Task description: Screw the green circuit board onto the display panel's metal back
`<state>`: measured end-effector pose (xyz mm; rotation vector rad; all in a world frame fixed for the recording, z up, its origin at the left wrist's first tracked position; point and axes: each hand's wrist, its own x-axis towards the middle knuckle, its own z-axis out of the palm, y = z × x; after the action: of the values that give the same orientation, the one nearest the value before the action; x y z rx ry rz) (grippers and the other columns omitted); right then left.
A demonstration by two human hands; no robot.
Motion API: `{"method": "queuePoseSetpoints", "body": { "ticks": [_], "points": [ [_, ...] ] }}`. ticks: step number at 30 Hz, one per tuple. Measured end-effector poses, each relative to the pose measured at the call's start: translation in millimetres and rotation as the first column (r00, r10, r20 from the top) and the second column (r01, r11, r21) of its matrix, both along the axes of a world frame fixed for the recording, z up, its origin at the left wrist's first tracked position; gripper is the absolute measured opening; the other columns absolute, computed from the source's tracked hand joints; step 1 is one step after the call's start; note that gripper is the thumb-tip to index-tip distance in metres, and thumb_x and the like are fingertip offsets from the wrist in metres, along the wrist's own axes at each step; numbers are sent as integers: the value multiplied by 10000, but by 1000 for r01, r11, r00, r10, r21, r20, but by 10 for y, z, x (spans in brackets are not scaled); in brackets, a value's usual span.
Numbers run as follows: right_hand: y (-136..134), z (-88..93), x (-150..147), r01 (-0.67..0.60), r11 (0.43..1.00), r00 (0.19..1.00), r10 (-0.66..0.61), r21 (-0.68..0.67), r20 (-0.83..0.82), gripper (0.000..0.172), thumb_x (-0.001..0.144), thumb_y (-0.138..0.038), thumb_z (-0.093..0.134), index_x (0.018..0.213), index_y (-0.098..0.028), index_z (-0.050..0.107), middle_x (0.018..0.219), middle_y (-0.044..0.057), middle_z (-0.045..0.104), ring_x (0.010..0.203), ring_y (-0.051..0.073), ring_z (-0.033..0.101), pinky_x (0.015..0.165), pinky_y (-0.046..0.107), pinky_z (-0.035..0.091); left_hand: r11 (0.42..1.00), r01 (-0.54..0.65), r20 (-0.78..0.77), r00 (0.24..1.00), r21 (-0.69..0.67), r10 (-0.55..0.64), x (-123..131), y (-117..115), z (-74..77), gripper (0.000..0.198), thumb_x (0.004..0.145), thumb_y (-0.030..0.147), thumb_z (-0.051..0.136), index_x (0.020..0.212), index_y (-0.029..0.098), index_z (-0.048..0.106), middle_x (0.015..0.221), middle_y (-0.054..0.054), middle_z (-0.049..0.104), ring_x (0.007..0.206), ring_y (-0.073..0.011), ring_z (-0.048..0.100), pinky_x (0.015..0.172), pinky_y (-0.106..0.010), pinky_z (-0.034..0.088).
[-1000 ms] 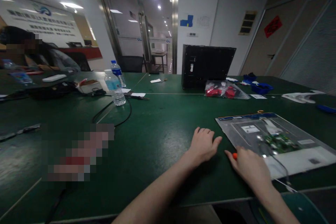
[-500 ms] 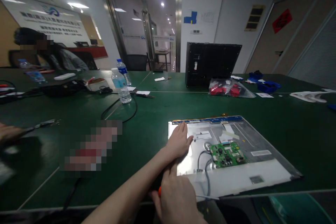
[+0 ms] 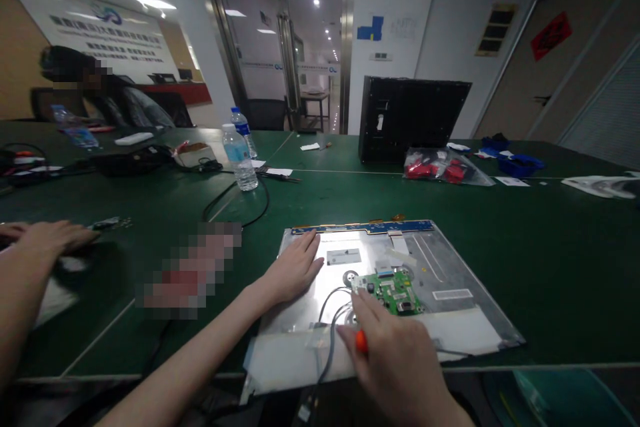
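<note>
A silver display panel (image 3: pixel 450 267) lies face down on the green table, with a small green circuit board (image 3: pixel 395 290) and grey cables (image 3: pixel 330 320) on its back. My left hand (image 3: pixel 293 270) rests flat on the panel's left part, fingers stretched out. My right hand (image 3: pixel 400 360) sits at the panel's near edge, closed around an orange-handled tool (image 3: pixel 361 341), its fingers reaching up to the circuit board. Most of the tool is hidden in the hand.
Another person's hand (image 3: pixel 45 240) lies on the table at far left. Two water bottles (image 3: pixel 239 157), a black looped cable (image 3: pixel 235 203), a black upright monitor casing (image 3: pixel 413 120), a bag of red parts (image 3: pixel 443 170) and blue trays (image 3: pixel 520 163) stand farther back. A seated person is at back left.
The view swung so the panel now sits centred before me. My left hand settled flat on its left part, and my right hand with the orange tool came up to the circuit board.
</note>
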<state>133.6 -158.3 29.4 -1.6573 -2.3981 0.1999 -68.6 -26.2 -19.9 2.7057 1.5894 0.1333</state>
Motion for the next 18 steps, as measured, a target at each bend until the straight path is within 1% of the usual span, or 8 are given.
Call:
{"method": "queuePoseSetpoints", "body": {
  "ticks": [3, 6, 7, 8, 11, 13, 15, 18],
  "points": [
    [112, -40, 365, 177, 982, 980, -182, 63, 85, 374, 953, -338, 482, 1268, -193, 622, 1310, 137, 646, 900, 268, 740, 696, 348, 596, 1000, 3, -40, 999, -12, -3, -150, 3, 23, 581, 993, 373, 276, 1439, 23, 398, 1542, -225, 341, 1437, -286, 328, 1159, -434, 287],
    [192, -117, 686, 326, 942, 928, -335, 82, 164, 336, 970, -354, 451, 1189, -215, 665, 1232, 125, 695, 858, 261, 744, 686, 338, 581, 1000, -17, -68, 998, -12, 17, -250, 20, 31, 574, 999, 377, 282, 1425, 21, 430, 1523, -222, 378, 1420, -307, 355, 1157, -446, 286],
    [212, -142, 773, 344, 936, 918, -352, 75, 182, 337, 971, -364, 445, 1158, -207, 678, 1197, 128, 711, 851, 261, 742, 677, 337, 577, 1000, -29, -68, 997, 4, 29, -270, 22, 31, 559, 999, 373, 293, 1418, 38, 448, 1510, -212, 407, 1410, -316, 370, 1151, -460, 293],
    [229, -168, 847, 356, 932, 912, -364, 73, 190, 342, 976, -357, 431, 1159, -206, 678, 1210, 124, 706, 871, 257, 738, 694, 337, 577, 999, -42, -67, 997, 24, 43, -283, 20, 32, 538, 998, 367, 308, 1411, 61, 467, 1494, -198, 437, 1397, -322, 388, 1144, -474, 300],
    [256, -244, 973, 382, 923, 903, -382, 43, 196, 365, 980, -346, 412, 1214, -212, 658, 1312, 109, 650, 969, 252, 724, 761, 343, 585, 992, -100, -89, 990, 82, 107, -296, -16, 53, 477, 994, 338, 348, 1395, 132, 504, 1458, -162, 499, 1357, -330, 438, 1120, -501, 322],
    [253, -300, 983, 376, 927, 905, -369, 9, 213, 393, 985, -356, 394, 1260, -221, 639, 1374, 104, 602, 985, 259, 723, 778, 366, 592, 984, -147, -108, 982, 101, 157, -296, -58, 84, 457, 993, 323, 362, 1386, 151, 519, 1443, -159, 516, 1351, -342, 444, 1106, -511, 329],
    [236, -357, 955, 362, 932, 909, -351, -11, 227, 408, 989, -357, 375, 1281, -233, 631, 1389, 106, 585, 943, 264, 736, 758, 388, 599, 978, -176, -102, 977, 112, 188, -300, -96, 124, 441, 991, 313, 369, 1371, 164, 536, 1419, -160, 539, 1347, -352, 447, 1091, -522, 336],
    [199, -426, 883, 342, 939, 912, -337, 19, 235, 396, 986, -331, 378, 1264, -235, 643, 1362, 120, 604, 865, 251, 751, 722, 375, 599, 979, -173, -92, 979, 104, 183, -311, -120, 195, 416, 985, 298, 374, 1338, 180, 559, 1380, -157, 574, 1301, -352, 494, 1062, -524, 359]
  ]
}}
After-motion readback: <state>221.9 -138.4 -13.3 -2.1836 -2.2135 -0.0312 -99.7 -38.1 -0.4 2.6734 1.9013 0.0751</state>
